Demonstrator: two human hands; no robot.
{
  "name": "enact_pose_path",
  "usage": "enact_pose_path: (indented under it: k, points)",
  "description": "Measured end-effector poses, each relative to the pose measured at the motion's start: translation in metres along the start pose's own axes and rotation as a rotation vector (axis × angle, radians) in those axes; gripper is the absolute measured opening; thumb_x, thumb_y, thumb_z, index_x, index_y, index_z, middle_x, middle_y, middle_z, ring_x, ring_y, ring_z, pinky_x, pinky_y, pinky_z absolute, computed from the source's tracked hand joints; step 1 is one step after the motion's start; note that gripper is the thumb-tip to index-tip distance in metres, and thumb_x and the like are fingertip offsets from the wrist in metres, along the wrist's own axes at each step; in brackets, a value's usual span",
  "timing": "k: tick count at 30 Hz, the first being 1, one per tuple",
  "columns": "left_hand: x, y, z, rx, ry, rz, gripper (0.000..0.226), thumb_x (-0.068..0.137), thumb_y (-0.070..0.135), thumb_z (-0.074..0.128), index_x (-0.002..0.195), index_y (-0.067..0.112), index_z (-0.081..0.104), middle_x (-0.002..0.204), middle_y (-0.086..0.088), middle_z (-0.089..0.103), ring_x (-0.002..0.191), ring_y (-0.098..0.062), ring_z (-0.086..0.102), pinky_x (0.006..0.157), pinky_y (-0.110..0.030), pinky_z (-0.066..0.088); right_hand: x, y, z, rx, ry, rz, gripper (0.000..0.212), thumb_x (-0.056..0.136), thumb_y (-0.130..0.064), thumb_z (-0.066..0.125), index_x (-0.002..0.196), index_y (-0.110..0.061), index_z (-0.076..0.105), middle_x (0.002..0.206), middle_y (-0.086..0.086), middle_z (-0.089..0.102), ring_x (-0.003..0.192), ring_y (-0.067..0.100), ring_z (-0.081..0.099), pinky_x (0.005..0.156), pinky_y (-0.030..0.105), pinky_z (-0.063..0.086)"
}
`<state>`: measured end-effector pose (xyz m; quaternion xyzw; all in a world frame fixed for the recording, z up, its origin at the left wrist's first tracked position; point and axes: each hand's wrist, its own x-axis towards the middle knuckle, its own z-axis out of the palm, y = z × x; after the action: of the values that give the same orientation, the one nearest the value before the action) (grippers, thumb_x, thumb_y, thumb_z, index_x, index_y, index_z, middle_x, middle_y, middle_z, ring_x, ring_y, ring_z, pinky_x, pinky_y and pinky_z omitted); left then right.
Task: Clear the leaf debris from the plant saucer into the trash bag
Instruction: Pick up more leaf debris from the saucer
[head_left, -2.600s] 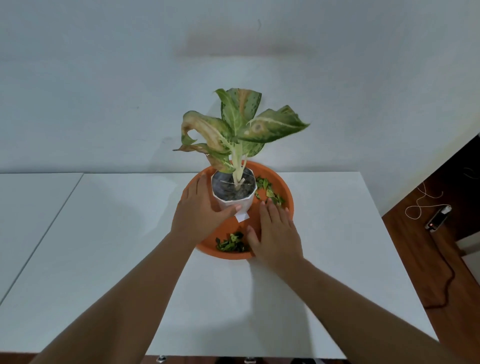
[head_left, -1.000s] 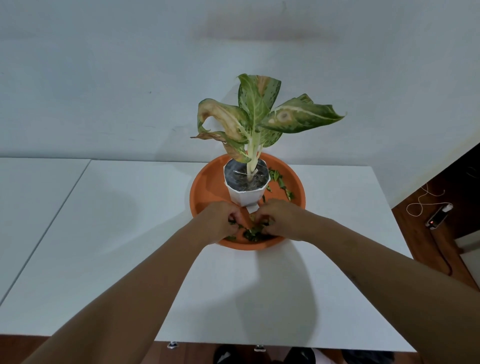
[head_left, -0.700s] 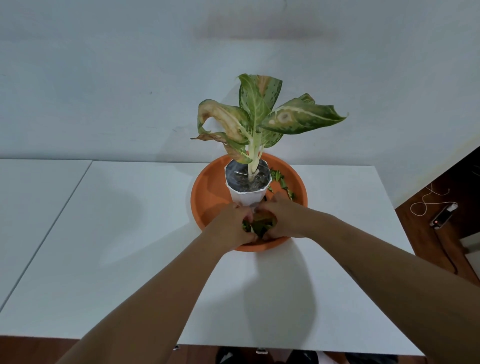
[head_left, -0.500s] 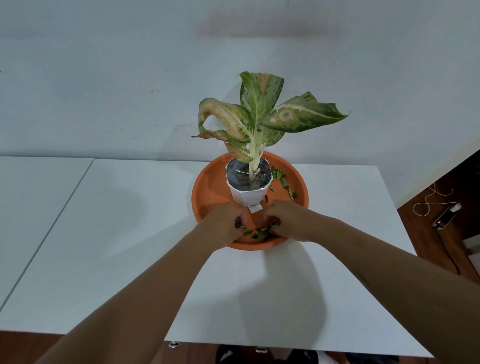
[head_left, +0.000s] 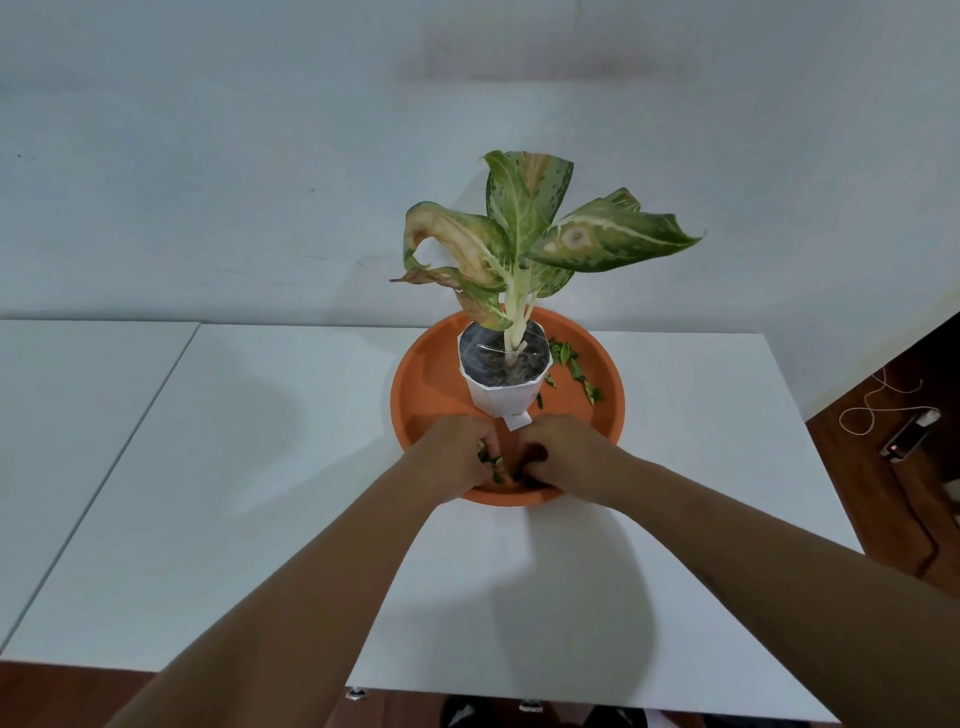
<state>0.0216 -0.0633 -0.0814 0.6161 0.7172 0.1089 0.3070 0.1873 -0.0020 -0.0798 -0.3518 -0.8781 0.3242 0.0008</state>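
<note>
A single head-worn view looks forward and down along both forearms — the left hand (head_left: 457, 452) and right hand (head_left: 566, 449) meet near centre, close below the lens, the wall beyond them and floor to their right.

Likely a home room: plain white tables (head_left: 218, 467) against a bare wall (head_left: 260, 156), wooden floor (head_left: 883, 467) with a charging phone (head_left: 910, 440).

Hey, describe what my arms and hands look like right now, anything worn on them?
Both forearms are bare, with no sleeves in view. The left hand and right hand show no gloves, and no watch or bracelet appears at the wrists. Rings cannot be ruled out, since the fingers are curled.
</note>
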Motion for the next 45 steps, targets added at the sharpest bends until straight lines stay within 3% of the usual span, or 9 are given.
enact_pose_path:
  k: [3, 5, 11, 16, 22, 25, 29, 38, 45]
  points:
    - [0.001, 0.000, 0.000, -0.094, 0.036, -0.041, 0.011, 0.081, 0.005, 0.070, 0.088, 0.014, 0.073, 0.081, 0.011, 0.062, 0.070, -0.006, 0.057, 0.048, -0.007, 0.040, 0.001, 0.001, -0.006, 0.104, 0.013, 0.086, 0.013, 0.080, -0.006, 0.064, 0.086, -0.010, 0.074, 0.079, -0.003, 0.065, 0.075, 0.013, 0.059, 0.062, 0.017, 0.043]
    - [0.003, -0.001, -0.003, -0.179, 0.053, -0.076, 0.011, 0.081, 0.006, 0.072, 0.089, 0.013, 0.075, 0.082, 0.011, 0.063, 0.070, -0.006, 0.059, 0.053, -0.007, 0.043, 0.001, 0.003, -0.013, 0.253, 0.091, 0.183, 0.012, 0.081, -0.006, 0.065, 0.086, -0.012, 0.074, 0.078, -0.005, 0.067, 0.073, 0.011, 0.061, 0.065, 0.020, 0.048]
    - [0.003, -0.007, -0.010, -0.556, 0.134, -0.185, 0.013, 0.079, 0.009, 0.075, 0.089, 0.018, 0.078, 0.089, -0.002, 0.075, 0.079, -0.014, 0.069, 0.069, -0.019, 0.051, -0.006, 0.006, -0.026, 0.743, 0.249, 0.391, 0.012, 0.080, -0.012, 0.074, 0.092, -0.009, 0.074, 0.086, 0.004, 0.071, 0.075, 0.011, 0.065, 0.070, 0.016, 0.048]
    - [0.000, -0.007, -0.015, -0.947, 0.125, -0.237, 0.013, 0.080, 0.007, 0.077, 0.092, 0.012, 0.078, 0.090, -0.008, 0.077, 0.083, -0.017, 0.070, 0.084, -0.031, 0.056, -0.012, 0.000, -0.018, 1.353, 0.331, 0.459, 0.012, 0.082, 0.000, 0.070, 0.093, -0.003, 0.069, 0.090, 0.010, 0.069, 0.071, 0.013, 0.068, 0.072, 0.021, 0.056]
    - [-0.009, 0.003, -0.015, -1.498, 0.043, -0.261, 0.015, 0.086, -0.004, 0.067, 0.100, -0.001, 0.071, 0.088, -0.011, 0.076, 0.076, -0.011, 0.073, 0.067, -0.019, 0.058, -0.017, -0.016, -0.008, 1.835, 0.422, 0.400, 0.029, 0.085, 0.000, 0.066, 0.114, 0.003, 0.065, 0.098, 0.009, 0.072, 0.080, 0.011, 0.070, 0.066, 0.016, 0.056]
    - [-0.011, 0.002, -0.011, -1.684, 0.010, -0.269, 0.018, 0.087, -0.002, 0.067, 0.105, -0.001, 0.070, 0.091, -0.010, 0.076, 0.076, -0.010, 0.073, 0.066, -0.018, 0.058, -0.015, -0.026, -0.002, 1.949, 0.481, 0.371, 0.022, 0.087, 0.000, 0.063, 0.109, 0.003, 0.066, 0.104, 0.013, 0.070, 0.087, 0.013, 0.067, 0.063, 0.015, 0.057]
    - [-0.012, 0.004, -0.005, -1.836, -0.024, -0.235, 0.015, 0.090, 0.001, 0.064, 0.104, 0.003, 0.071, 0.095, -0.007, 0.076, 0.080, -0.007, 0.073, 0.068, -0.017, 0.057, -0.017, -0.032, 0.010, 2.131, 0.551, 0.347, 0.036, 0.088, -0.004, 0.063, 0.122, 0.005, 0.059, 0.122, 0.018, 0.064, 0.082, 0.011, 0.070, 0.062, 0.016, 0.058]
    - [-0.018, 0.031, 0.010, -1.988, -0.058, -0.194, 0.022, 0.091, 0.000, 0.061, 0.112, 0.001, 0.067, 0.103, -0.011, 0.074, 0.088, -0.010, 0.071, 0.073, -0.018, 0.059, -0.039, -0.040, 0.002, 2.152, 0.601, 0.346, 0.008, 0.088, -0.004, 0.062, 0.091, 0.001, 0.067, 0.083, 0.011, 0.073, 0.065, 0.009, 0.071, 0.059, 0.016, 0.058]
    - [-0.018, 0.065, 0.024, -1.962, -0.045, -0.177, 0.011, 0.090, 0.001, 0.063, 0.100, 0.005, 0.067, 0.090, -0.005, 0.072, 0.079, -0.007, 0.071, 0.074, -0.019, 0.059, -0.075, -0.007, -0.011, 2.144, 0.643, 0.336, 0.007, 0.088, -0.005, 0.064, 0.086, 0.000, 0.068, 0.077, 0.007, 0.071, 0.067, 0.008, 0.069, 0.062, 0.015, 0.058]
